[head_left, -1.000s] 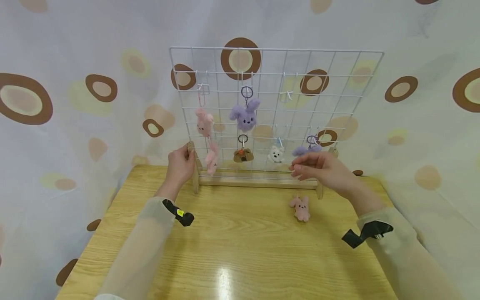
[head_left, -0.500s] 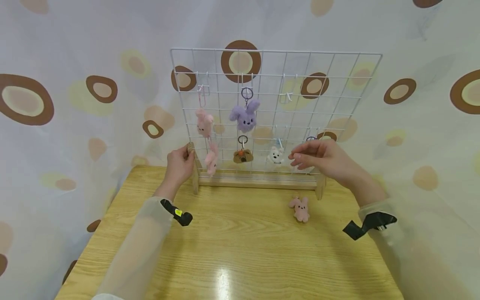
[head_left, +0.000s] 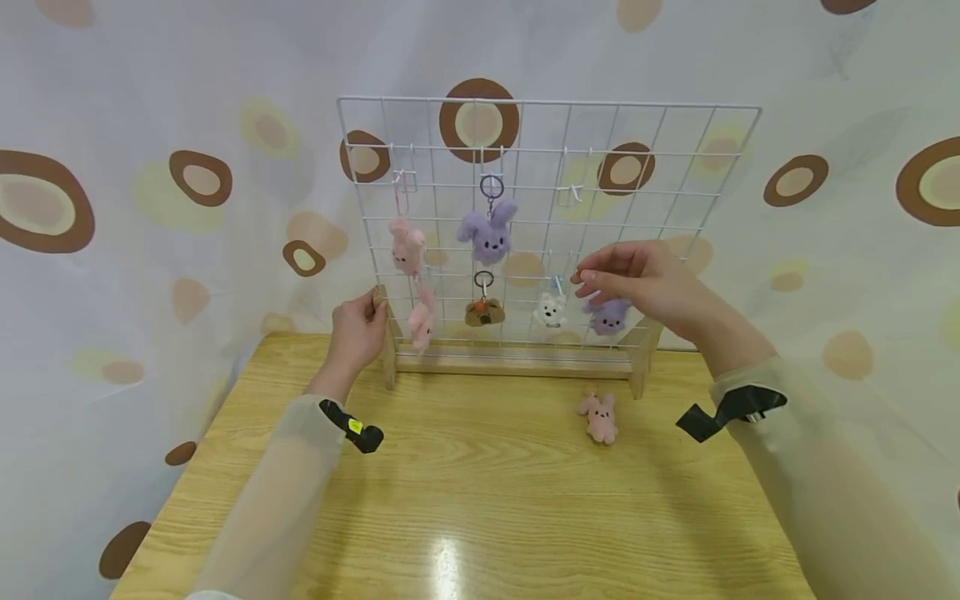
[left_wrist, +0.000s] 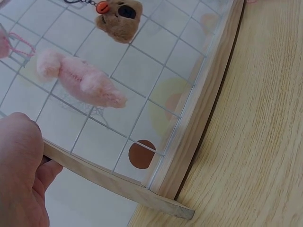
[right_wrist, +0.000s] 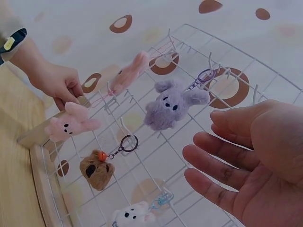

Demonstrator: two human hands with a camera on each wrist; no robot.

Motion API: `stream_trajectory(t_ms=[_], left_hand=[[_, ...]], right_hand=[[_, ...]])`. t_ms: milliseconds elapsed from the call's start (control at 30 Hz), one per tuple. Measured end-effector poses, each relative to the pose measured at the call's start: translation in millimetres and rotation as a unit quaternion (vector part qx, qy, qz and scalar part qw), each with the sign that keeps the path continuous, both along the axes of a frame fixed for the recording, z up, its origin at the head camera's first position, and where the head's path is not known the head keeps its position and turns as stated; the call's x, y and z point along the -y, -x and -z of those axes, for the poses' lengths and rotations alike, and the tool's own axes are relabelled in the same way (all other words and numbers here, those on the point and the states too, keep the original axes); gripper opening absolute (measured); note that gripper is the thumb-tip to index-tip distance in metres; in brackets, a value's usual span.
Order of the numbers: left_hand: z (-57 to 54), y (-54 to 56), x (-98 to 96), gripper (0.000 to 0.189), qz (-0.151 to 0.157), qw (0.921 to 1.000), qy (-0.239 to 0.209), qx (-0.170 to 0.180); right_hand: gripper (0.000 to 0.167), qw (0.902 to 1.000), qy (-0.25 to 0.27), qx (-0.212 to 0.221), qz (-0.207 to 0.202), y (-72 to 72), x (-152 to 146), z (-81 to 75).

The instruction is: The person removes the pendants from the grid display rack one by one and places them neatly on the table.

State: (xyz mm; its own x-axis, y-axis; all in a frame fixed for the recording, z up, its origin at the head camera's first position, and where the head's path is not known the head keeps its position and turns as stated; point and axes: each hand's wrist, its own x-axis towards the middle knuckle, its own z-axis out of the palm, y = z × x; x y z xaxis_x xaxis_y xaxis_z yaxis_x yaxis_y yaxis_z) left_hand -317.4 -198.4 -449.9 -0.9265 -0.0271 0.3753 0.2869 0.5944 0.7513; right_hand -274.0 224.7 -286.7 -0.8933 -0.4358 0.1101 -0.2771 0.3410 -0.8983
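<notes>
My left hand [head_left: 360, 331] grips the wooden side post [left_wrist: 118, 184] of a white wire grid rack [head_left: 547, 102]. My right hand [head_left: 645, 279] hovers before the rack's lower right; the right wrist view shows its fingers relaxed and the palm holding nothing. Partly behind those fingers hangs a purple plush bunny keychain [head_left: 609, 319]. To its left are a white plush dog keychain [head_left: 551, 310] and a brown plush keychain [right_wrist: 96, 171] with an orange bell. Higher up hangs another purple bunny keychain [head_left: 489, 236]. Two pink plush keychains, an upper one [head_left: 407, 248] and a lower one [left_wrist: 80, 82], hang on the left.
A pink plush bunny [head_left: 601, 419] lies on the wooden table [head_left: 480, 467] in front of the rack's right foot. A bare white hook [head_left: 572, 193] is at the upper right of the grid. A patterned curtain [head_left: 225, 83] stands behind.
My right hand has risen a little, and the lower purple bunny, mostly covered half a second ago, shows beneath it. My left hand stays on the post.
</notes>
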Motion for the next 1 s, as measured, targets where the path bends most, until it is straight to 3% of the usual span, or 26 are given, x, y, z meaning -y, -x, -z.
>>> stream_trajectory(t_ms=[500,1000], left_hand=[[-0.4,0.2,1.2,0.032,0.005,0.9998,0.011,-0.018],[-2.0,-0.4,2.4,0.031,0.009,0.9996,0.013,-0.022]], right_hand=[[0.024,0.9998,0.013,-0.014,-0.006,21.0,33,-8.8],[0.022,0.9972,0.055,-0.050,0.011,28.3,84,-26.7]])
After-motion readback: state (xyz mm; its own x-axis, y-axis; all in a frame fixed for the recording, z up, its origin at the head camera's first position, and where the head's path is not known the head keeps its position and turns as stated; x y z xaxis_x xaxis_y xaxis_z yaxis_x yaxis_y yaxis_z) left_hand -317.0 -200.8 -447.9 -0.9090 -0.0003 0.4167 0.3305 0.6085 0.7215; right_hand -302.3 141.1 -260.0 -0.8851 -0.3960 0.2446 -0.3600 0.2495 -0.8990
